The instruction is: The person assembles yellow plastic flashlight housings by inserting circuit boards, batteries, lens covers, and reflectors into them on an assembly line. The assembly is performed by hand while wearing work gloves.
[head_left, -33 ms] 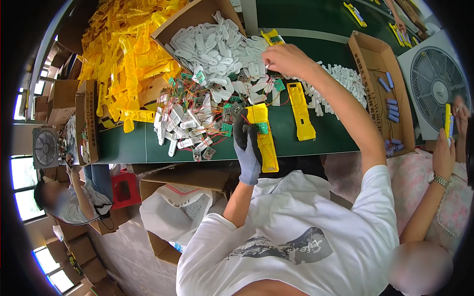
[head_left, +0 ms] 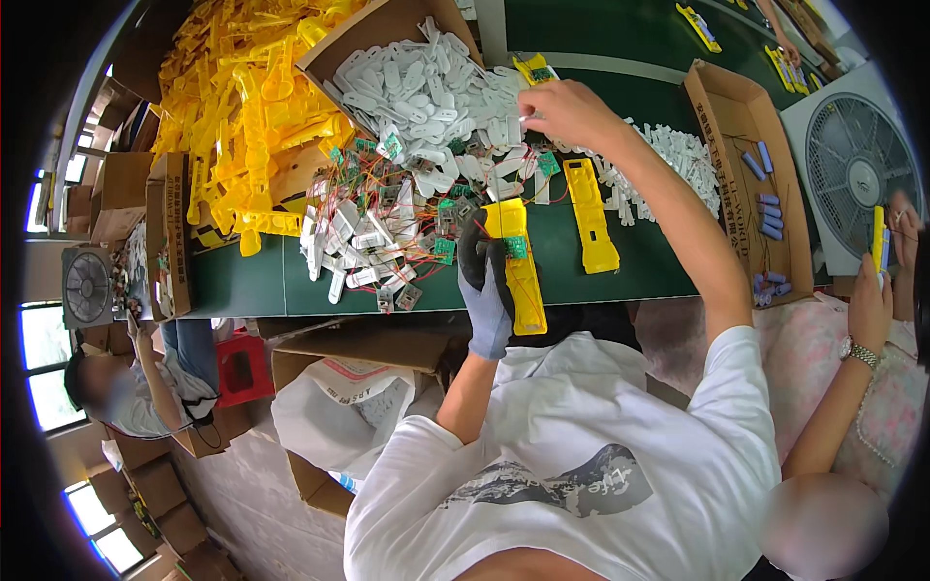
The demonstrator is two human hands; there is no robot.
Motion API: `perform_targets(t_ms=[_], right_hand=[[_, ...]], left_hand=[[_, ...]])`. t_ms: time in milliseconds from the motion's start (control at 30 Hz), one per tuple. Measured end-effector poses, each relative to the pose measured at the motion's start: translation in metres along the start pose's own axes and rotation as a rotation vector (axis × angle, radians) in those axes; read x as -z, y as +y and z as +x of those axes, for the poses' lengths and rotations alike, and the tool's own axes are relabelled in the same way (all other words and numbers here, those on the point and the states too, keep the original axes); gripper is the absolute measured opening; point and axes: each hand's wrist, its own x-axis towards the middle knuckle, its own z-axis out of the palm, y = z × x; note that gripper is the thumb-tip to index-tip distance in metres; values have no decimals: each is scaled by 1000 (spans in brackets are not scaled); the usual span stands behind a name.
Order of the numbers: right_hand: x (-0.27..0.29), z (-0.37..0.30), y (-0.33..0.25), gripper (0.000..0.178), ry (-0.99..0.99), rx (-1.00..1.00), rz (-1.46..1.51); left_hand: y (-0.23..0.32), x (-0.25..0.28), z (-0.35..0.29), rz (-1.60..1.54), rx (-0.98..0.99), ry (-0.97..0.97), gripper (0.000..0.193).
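Yellow casings heap at upper left, white pieces at upper centre. Mid-frame, my gloved left hand is clamped on a yellow shell with a green circuit board on it; I'd judge the step as fitting parts. Above right, my right hand has fingertips bunched, whether gripping anything I can't tell; the next move calls for a fine pinch.

Grey fan, right; smaller fan, far left; red stool, left; white plastic bag inside open cardboard carton, near left
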Motion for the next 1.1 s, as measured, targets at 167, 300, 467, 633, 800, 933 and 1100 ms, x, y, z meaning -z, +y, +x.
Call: perform_targets(t_ms=[167, 300, 467, 633, 800, 933, 1100], right_hand=[[-5, -68, -47, 17, 381, -392, 899], [-13, -131, -102, 21, 259, -579, 1221], [-20, -160, -112, 13, 288, -597, 1410], [-19, -169, -95, 13, 155, -601, 1360], [-15, -164, -101, 15, 30, -600, 1209], [-17, -160, -113, 22, 82, -610, 1150], [-22, -164, -133, 38, 216, -703, 1071]], left_hand=[[-4, -2, 5, -8, -12, -31, 35], [-4, -11, 1, -16, 26, -26, 28], [-19, -8, 4, 276, -13, -129, 24], [-26, -14, 4, 299, -38, -157, 21], [-31, -9, 7, 369, -43, -232, 20], [-36, -9, 4, 315, -98, -167, 19], [-38, -13, -2, 339, -163, -118, 18]])
